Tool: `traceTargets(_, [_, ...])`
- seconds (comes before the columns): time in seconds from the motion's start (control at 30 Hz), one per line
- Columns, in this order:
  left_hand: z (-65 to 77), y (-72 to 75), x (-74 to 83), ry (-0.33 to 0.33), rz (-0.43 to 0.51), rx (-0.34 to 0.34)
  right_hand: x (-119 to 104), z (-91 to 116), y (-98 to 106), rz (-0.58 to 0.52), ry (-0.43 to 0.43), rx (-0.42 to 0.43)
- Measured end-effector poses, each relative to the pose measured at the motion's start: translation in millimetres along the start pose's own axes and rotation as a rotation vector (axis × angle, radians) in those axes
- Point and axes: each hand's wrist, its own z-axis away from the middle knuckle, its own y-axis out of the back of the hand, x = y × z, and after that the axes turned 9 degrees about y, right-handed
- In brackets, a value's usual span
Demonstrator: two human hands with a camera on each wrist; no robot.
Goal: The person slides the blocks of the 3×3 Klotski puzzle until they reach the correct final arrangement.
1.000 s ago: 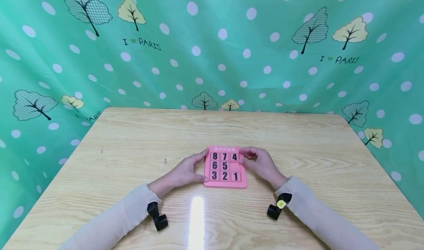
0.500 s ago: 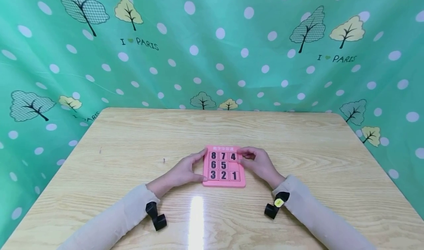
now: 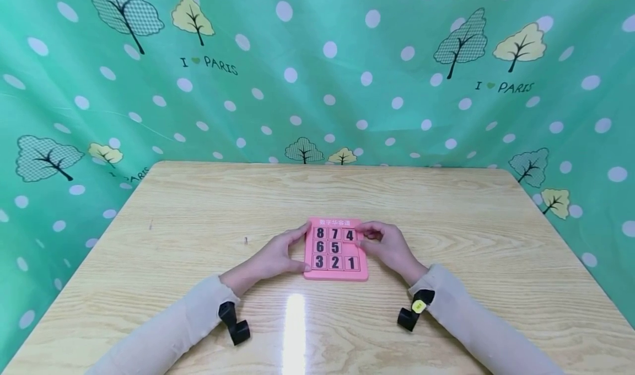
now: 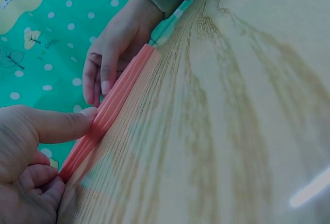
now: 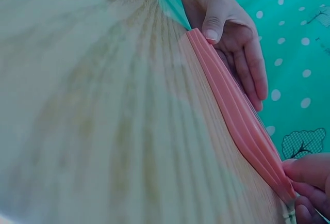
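A pink number sliding puzzle lies on the wooden table between both hands. Its tiles read 8 7 4 on top, 6 5 and a gap in the middle, then 3 2 1. My left hand holds the left side, thumb at the near corner and a finger at the far corner. At the upper right, my right hand has its thumb and index finger on the edge beside the 4 tile; its other fingers curl in. Both wrist views show the puzzle's ridged pink side low against the tabletop.
The wooden table extends around the puzzle, with a bright light reflection near the front. A green dotted curtain hangs behind and at both sides. Black wrist cameras are strapped over the pale sleeves.
The head view has shifted very slightly. Both hands keep their places on the puzzle, and the tiles stand in the same arrangement.
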Motion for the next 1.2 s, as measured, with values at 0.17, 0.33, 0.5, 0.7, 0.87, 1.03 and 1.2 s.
traceTargets(0.17, [1.7,0.4,4.2,0.005,-0.011,0.002,1,-2,-2,-0.001,0.001,0.009])
traceTargets(0.33, [5.2,0.3,12.4,0.017,-0.005,-0.001,3,-5,-4,0.006,0.002,0.010])
traceTargets(0.5, [3.3,0.5,8.9,0.013,-0.010,-0.005,3,-6,-3,0.013,0.000,0.005])
traceTargets(0.7, [-0.7,-0.3,0.3,0.014,0.003,-0.010,1,-6,-1,0.034,-0.017,-0.005])
traceTargets(0.87, [-0.5,-1.8,0.0,0.011,0.003,-0.015,2,-4,-1,0.035,-0.025,-0.015])
traceTargets(1.03, [0.1,-1.8,0.8,0.014,0.005,-0.009,0,1,-1,0.026,-0.009,-0.020])
traceTargets(1.2, [0.1,-1.2,1.0,0.010,0.002,-0.002,-4,6,-1,0.013,-0.009,-0.027])
